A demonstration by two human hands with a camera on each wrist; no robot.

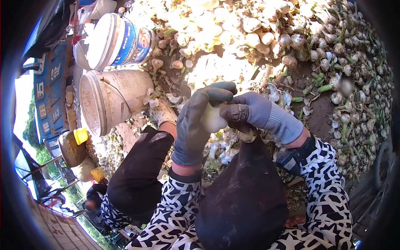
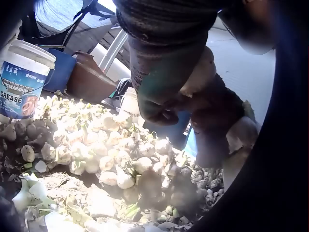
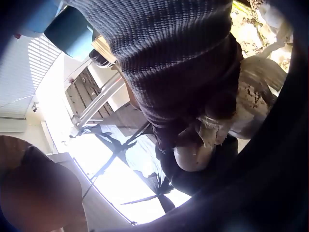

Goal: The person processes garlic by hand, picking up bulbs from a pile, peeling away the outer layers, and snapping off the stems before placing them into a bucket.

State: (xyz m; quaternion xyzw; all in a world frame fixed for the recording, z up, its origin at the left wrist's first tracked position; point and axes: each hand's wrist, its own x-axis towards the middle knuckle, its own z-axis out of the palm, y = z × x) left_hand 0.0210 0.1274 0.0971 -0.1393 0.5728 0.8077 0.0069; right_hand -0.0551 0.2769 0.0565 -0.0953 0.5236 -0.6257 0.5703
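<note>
In the head view, your left hand (image 1: 189, 125), in a dark glove, has its fingers wrapped round a white garlic bulb (image 1: 212, 118). You hold the bulb up over your lap, between both hands. Your right hand (image 1: 246, 110), in a blue-grey knit glove, pinches the bulb's right side with curled fingers. Beyond your hands a heap of garlic (image 1: 291, 37) lies across the ground. To the left, a plain white bucket (image 1: 112, 98) lies on its side, with a blue-labelled bucket (image 1: 118, 39) just behind it.

In the left wrist view, your left hand (image 2: 159, 92) fills the top of the frame, its fingers bent round the pale garlic bulb (image 2: 202, 72). The heap of garlic (image 2: 96, 145) is spread out below, and the blue-labelled bucket (image 2: 24, 82) is at the far left.

In the right wrist view, your right hand (image 3: 203, 96) is seen from the cuff. Its fingers are closed on the garlic bulb (image 3: 193, 155), which shows pale and rounded just beneath them, with loose skin at its top.
</note>
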